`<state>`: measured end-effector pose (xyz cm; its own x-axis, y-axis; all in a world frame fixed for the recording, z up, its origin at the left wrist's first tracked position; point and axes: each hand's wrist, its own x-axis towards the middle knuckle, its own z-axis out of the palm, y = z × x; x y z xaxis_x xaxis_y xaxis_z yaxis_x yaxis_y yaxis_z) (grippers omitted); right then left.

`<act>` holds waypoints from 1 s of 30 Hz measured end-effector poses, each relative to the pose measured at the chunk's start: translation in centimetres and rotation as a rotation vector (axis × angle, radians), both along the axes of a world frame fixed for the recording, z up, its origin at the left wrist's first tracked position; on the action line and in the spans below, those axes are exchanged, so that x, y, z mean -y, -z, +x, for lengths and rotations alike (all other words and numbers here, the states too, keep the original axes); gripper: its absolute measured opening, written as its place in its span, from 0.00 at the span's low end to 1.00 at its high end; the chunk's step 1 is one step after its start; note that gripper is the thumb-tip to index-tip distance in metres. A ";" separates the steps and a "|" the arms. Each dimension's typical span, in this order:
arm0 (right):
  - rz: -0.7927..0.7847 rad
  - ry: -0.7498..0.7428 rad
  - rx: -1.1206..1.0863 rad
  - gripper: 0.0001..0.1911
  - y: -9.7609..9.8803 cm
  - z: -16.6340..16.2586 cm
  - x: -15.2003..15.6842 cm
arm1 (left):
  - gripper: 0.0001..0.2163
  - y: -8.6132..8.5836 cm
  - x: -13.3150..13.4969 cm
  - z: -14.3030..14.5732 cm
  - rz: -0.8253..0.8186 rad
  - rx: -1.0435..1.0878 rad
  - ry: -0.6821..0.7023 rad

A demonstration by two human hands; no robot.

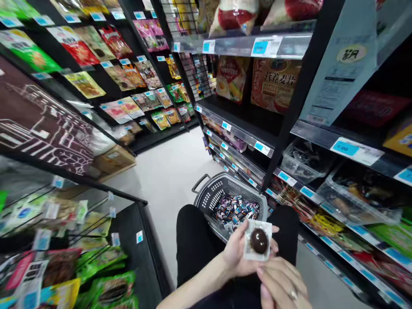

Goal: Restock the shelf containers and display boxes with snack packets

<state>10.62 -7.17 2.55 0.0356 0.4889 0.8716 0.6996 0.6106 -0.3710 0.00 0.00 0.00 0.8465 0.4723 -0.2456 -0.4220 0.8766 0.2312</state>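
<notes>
My left hand (238, 255) holds a small clear square packet (258, 241) with a dark brown egg-shaped item inside, fingers wrapped behind it. My right hand (280, 283) is just below, its fingertips touching the packet's lower edge and the left hand; a ring shows on one finger. Both hands hover over my black-trousered knees. Right behind the packet, on the floor, sits a grey plastic shopping basket (212, 193) with several small colourful wrapped sweets (236, 208) in it.
Black shelves (244, 137) with blue price tags and snack bags stand to the right. Clear tubs (305, 161) of loose goods fill lower right shelves. More bagged snacks hang on the left racks (96, 56). A pale floor aisle (167, 171) runs ahead; a cardboard box (112, 159) lies left.
</notes>
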 end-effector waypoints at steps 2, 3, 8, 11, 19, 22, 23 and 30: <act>-0.047 0.063 -0.045 0.08 0.4 0.5 -0.1 | 0.30 -0.1 0.2 0.0 0.020 -0.007 -0.031; -0.085 0.091 -0.063 0.08 0.7 0.7 -0.1 | 0.28 -0.1 0.4 0.0 0.035 -0.019 -0.044; -0.407 0.178 -0.128 0.15 2.3 1.7 -0.3 | 0.22 -0.3 0.6 0.4 0.155 -0.167 -0.099; -0.613 0.119 -0.265 0.13 3.5 2.0 -0.2 | 0.25 0.1 0.2 0.4 0.395 -0.405 -0.223; -1.021 -0.188 -0.995 0.17 6.3 2.2 -1.3 | 0.18 -0.2 -0.9 -0.7 0.907 -0.934 -0.128; -0.982 -0.175 -1.028 0.17 8.8 2.0 -2.6 | 0.25 0.4 -1.6 -1.5 1.059 -1.091 -0.026; -0.979 -0.170 -1.006 0.17 10.0 1.9 -3.1 | 0.29 0.8 -1.9 -2.0 1.107 -1.164 -0.009; -1.088 0.036 -0.459 0.22 16.7 1.6 -7.3 | 0.32 3.5 -3.7 -5.6 1.163 -1.291 0.130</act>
<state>12.26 0.12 -14.19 0.2663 0.9586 -0.1012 0.3757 -0.1999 -0.9049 -5.57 3.72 -3.53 0.4401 0.8282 -0.3470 0.5795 0.0332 0.8143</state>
